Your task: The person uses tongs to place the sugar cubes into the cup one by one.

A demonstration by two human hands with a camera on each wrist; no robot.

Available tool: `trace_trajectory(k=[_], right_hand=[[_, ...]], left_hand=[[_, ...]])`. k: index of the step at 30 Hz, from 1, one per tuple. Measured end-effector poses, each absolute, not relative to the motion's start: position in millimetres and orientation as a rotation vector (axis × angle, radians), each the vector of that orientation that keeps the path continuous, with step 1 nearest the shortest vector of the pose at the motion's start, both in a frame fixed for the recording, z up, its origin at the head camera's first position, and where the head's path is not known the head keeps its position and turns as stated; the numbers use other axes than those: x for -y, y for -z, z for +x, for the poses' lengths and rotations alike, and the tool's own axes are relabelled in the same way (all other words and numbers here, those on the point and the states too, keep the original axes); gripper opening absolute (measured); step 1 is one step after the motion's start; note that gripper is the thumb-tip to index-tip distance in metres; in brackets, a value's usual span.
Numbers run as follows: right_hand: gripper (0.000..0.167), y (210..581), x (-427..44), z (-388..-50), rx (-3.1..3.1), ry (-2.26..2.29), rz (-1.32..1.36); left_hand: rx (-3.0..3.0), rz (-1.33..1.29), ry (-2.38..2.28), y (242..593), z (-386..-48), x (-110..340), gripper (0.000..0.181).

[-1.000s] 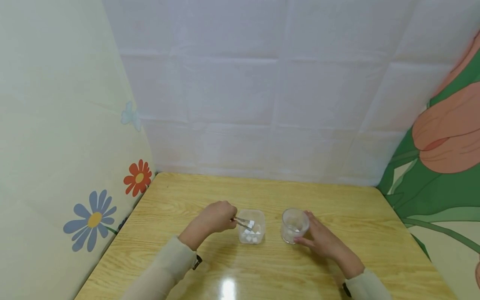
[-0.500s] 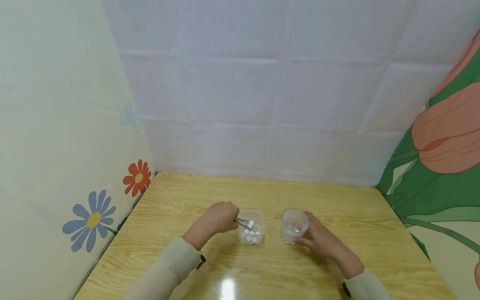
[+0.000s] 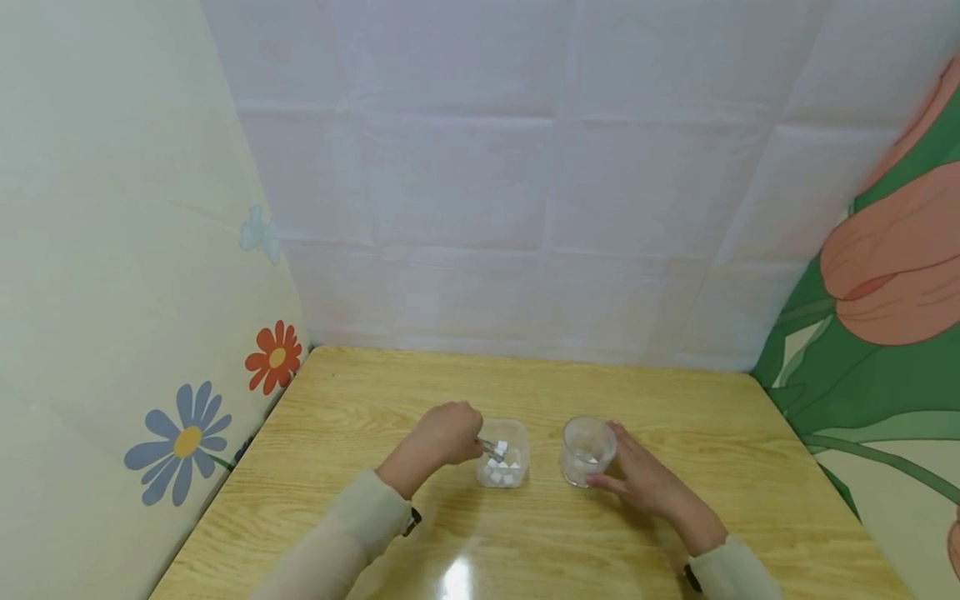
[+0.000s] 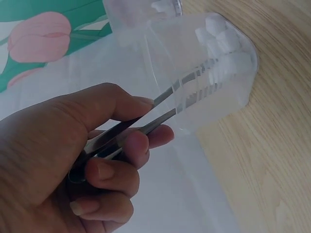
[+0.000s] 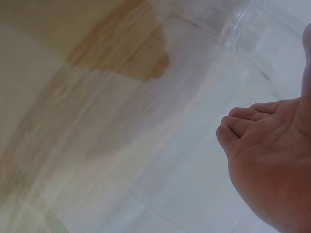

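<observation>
My left hand (image 3: 442, 435) pinches metal tweezers (image 4: 158, 121) between thumb and fingers. Their ridged tips reach inside a clear plastic box (image 4: 214, 112), against a white cube (image 4: 232, 64). Whether the tips grip that cube I cannot tell. Several other white cubes (image 3: 501, 477) lie in the box, which stands on the table. To its right, my right hand (image 3: 648, 479) holds a clear cup (image 3: 576, 468) upright, thumb at the front and fingers round the far side. A little white shows at the cup's bottom. In the right wrist view only part of the cup (image 5: 277, 41) appears.
The wood-patterned table (image 3: 375, 383) runs back to a creased pale sheet (image 3: 480, 208). A flowered panel (image 3: 90, 292) borders the left side and a tulip-printed one (image 3: 885, 400) the right.
My left hand has shifted slightly right towards the box, and less of the tweezers shows beyond the fingers. The right hand and cup have stayed almost in place.
</observation>
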State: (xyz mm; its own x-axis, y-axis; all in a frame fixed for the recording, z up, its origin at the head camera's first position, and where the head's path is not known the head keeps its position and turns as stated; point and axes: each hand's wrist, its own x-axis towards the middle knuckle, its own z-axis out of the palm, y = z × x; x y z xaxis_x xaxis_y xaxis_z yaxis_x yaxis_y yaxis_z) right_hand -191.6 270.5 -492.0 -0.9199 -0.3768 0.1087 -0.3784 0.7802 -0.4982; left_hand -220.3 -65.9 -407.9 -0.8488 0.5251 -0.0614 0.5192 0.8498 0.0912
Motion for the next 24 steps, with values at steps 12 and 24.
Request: trace_trajectory(k=[12,24], right_hand=[[0.095,492.9,-270.8,-192.2,2.956,-0.829,0.631],[0.096,493.3,-270.2,-192.3,2.963,-0.807,0.619]], left_hand=[[-2.92,0.697,-0.121,405.3,-220.4,58.4,0.032],[-2.888,0.679,-0.15,404.9,-219.1,56.6,0.033]])
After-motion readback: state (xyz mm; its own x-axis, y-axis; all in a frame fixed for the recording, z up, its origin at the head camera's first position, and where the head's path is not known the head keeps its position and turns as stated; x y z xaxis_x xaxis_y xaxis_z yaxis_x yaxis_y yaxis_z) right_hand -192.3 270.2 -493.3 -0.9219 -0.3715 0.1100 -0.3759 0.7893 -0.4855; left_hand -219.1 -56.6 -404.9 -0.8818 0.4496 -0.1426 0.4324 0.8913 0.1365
